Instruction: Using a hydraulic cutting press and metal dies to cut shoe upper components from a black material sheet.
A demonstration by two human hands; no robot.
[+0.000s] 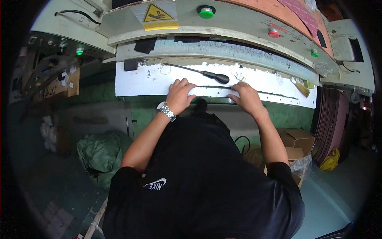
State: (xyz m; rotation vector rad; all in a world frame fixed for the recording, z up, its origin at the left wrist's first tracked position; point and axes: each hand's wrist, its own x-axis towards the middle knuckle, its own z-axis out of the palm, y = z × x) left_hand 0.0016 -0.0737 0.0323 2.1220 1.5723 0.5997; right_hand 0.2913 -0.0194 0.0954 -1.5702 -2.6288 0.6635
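Note:
My left hand (181, 96) rests at the front edge of a long white work surface (143, 85), its fingers curled and its thumb pointing inward. Opposite it, my right hand (247, 98) is bent the same way, thumb toward the left. A thin dark line or strip (215, 87) runs between the fingertips and continues past the right hand; whether it is a loose piece or a groove I cannot tell. Whatever the fingers grip is hidden by them. Just beyond the hands lies a screwdriver (217, 77) with a black handle, its long shaft pointing left.
A dark block (131, 65) sits at the surface's left end, a brush (303, 89) at its right. Above stands a machine beam with a green button (206, 13), a red button (273, 33) and a yellow warning sign (158, 13). Cardboard boxes (296, 138) stand below right.

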